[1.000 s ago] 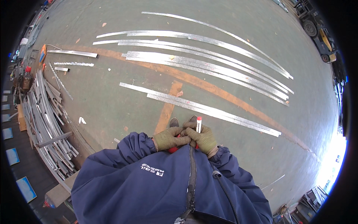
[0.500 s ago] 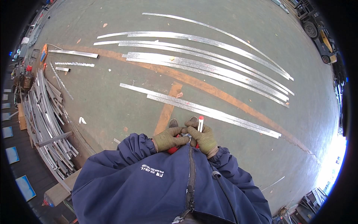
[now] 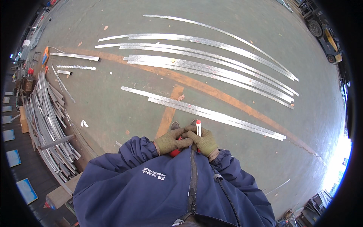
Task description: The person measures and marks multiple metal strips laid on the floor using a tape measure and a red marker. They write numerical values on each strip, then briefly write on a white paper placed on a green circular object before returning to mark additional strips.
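Note:
Both my hands wear olive-green work gloves and meet close in front of my dark blue jacket (image 3: pixel 151 193). My right hand (image 3: pixel 206 143) is closed round a white marker (image 3: pixel 199 130) whose red end points up. The fingers of my left hand (image 3: pixel 170 142) are curled, touching those of the right. Under the left palm shows part of a red object (image 3: pixel 175 153); the hand covers most of it, so its kind is hidden. Beyond my shoes lie two long, flat metal strips (image 3: pixel 200 110), overlapping side by side on the floor.
Farther off lie several more long metal strips (image 3: pixel 211 70). Orange floor lines (image 3: pixel 189 79) cross the green floor (image 3: pixel 102 121). At left is a heap of metal profiles (image 3: pixel 47 121), with short metal pieces (image 3: pixel 75 56) beyond it. A forklift (image 3: pixel 323 34) stands far right.
The marker in my right hand has shifted slightly left and down and stands more upright. My fingers have closed nearer together, covering the gap between the hands. The floor strips have not moved.

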A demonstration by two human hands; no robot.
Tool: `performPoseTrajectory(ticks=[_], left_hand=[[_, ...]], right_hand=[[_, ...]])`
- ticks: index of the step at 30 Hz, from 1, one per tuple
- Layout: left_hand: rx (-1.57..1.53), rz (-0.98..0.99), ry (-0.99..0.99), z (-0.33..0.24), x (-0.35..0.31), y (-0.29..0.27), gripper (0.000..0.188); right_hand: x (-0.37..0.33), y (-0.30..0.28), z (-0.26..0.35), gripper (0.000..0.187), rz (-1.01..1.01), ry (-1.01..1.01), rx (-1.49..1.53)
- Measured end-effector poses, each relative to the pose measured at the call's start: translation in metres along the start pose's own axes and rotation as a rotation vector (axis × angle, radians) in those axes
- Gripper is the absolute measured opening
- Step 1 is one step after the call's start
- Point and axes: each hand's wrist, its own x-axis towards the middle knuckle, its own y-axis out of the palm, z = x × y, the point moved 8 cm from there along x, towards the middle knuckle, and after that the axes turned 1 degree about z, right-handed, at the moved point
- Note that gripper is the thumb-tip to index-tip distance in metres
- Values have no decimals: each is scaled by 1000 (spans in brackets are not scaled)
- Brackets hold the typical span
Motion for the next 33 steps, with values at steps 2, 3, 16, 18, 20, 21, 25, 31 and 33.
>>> performPoseTrajectory(ticks=[2, 3, 16, 18, 20, 21, 25, 31, 33], left_hand=[[11, 2, -19, -7, 1, 4, 62], [-1, 5, -10, -12, 1, 7, 62], [28, -14, -15, -34, 14, 18, 63], [59, -24, 4, -38, 15, 19, 63], [83, -36, 9, -41, 18, 20, 63], [75, -37, 2, -43, 19, 21, 63], [-1, -20, -13, -65, 19, 33, 64], [-19, -5, -3, -82, 25, 40, 68], [-17, -20, -10, -82, 28, 39, 67]], right_hand=[[1, -4, 0, 29, 1, -22, 3], [2, -6, 0, 28, 1, -34, 5], [12, -25, 6, 29, 94, 29, 17], [15, -27, 7, 29, 119, 9, 4], [17, -30, 10, 29, 126, 20, -3], [17, -31, 11, 29, 129, 25, -8], [22, -38, 15, 29, 135, 9, 7], [23, -46, 27, 28, 151, 4, 11], [18, -46, 39, 29, 163, 43, -28]])
